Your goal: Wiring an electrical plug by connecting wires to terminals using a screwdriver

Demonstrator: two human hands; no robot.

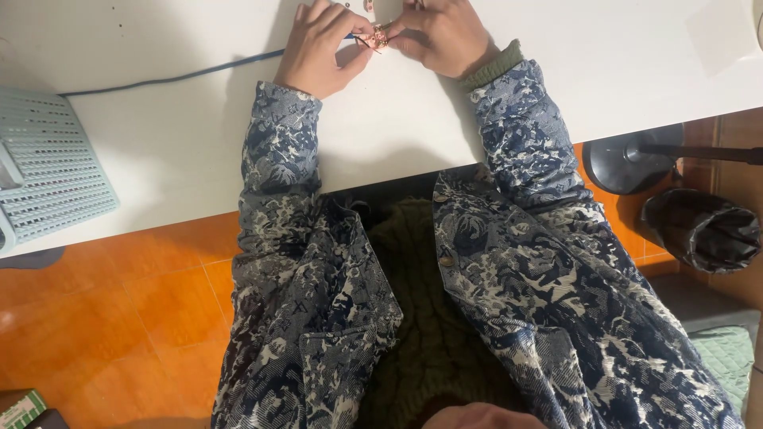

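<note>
Both hands work at the far edge of a white, smooth counter. The left hand and the right hand meet over a small coppery-pink metal piece; the fingers of both hands are closed, pinching it from either side just above the counter top. A thin dark blue cable runs across the counter from the left and ends at the left hand's fingers.

At the counter's left edge sits a pale green plastic basket with a perforated grid wall, only partly in frame. In the bottom left corner, on the floor, lies a small box with a green and white printed side, mostly cut off.

The floor is glossy orange tile. To the right stand a black round lamp-like base and a black bag-lined bin; a green quilted mat lies nearby.
</note>
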